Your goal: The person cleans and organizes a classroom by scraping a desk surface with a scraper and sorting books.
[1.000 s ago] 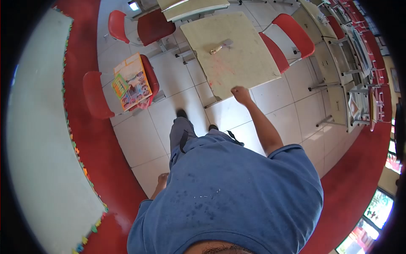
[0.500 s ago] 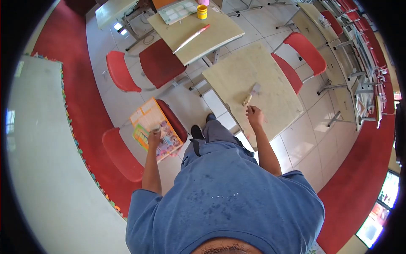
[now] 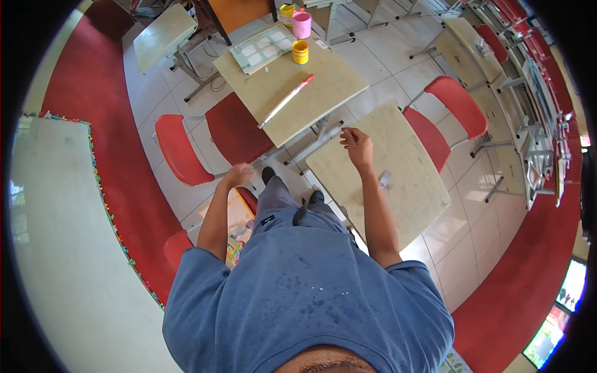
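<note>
My left hand (image 3: 237,176) is in the air beside the red chairs, blurred but with its fingers looking stretched out and nothing visible in them. Below it, a colourful printed book or sheet (image 3: 231,211) lies on a red chair seat, partly covered by my arm and body. A small greyish item (image 3: 238,230) rests on it. Over the near desk (image 3: 410,205) I hold my right hand (image 3: 358,148) with loosely bent fingers and nothing seen between them. Under that forearm lies a flat brush, its pale bristle end (image 3: 385,180) showing and its handle hidden.
The far desk (image 3: 336,87) carries a long thin white item with a red end (image 3: 287,99), a yellow tin (image 3: 300,52), a pink cup (image 3: 301,25) and a patterned sheet (image 3: 264,48). Red chairs (image 3: 180,149) (image 3: 457,107) stand at both sides; a white board (image 3: 56,248) is at left.
My left hand has moved up and away from the printed book, leaving a greyish item there. My right hand has moved forward past the brush. My body has stepped and the view has shifted.
</note>
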A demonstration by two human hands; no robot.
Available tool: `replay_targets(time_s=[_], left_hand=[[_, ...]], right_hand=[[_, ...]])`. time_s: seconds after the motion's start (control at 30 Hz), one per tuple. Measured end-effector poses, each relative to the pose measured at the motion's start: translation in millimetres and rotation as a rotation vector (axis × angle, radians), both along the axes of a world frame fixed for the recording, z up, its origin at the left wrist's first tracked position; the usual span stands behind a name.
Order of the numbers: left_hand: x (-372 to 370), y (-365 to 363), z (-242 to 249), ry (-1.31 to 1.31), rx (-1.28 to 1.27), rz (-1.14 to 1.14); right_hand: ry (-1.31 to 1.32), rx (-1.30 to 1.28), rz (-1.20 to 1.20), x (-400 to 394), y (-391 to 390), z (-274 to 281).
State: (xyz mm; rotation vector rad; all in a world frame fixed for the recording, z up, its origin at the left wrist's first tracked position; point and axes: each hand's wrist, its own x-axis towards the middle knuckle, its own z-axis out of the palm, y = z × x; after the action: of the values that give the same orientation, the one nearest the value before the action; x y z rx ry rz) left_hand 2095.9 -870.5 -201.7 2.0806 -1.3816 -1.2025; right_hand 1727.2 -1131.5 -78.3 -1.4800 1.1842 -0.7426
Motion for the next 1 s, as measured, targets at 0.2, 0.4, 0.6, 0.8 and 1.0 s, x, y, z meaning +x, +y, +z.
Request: replay_targets(time_s=[0.2, 0.4, 0.6, 0.8, 1.0], left_hand=[[116.5, -163.2, 28.6, -0.023, -0.14, 0.09], [261.4, -346.9, 5.0, -0.287, -0.392, 0.182], [335.0, -498.3, -25.7, -0.466, -0.328, 0.186], [351.0, -515.6, -39.2, -0.485, -0.054, -0.018], [346.2, -494.9, -37.8, -0.442, 0.035, 0.078]], right_hand=[[0.078, 0.106, 0.002, 75.1, -42.6, -17.0], [0.113, 0.376, 0.16, 231.3, -92.0, -26.3], [-0.267, 0.857, -0.051, 372.7, -143.5, -58.7], [-0.23, 0.976, -0.241, 432.5, -171.7, -86.2], [-0.079, 0.941, -0.371, 472.9, -192.3, -145.5]])
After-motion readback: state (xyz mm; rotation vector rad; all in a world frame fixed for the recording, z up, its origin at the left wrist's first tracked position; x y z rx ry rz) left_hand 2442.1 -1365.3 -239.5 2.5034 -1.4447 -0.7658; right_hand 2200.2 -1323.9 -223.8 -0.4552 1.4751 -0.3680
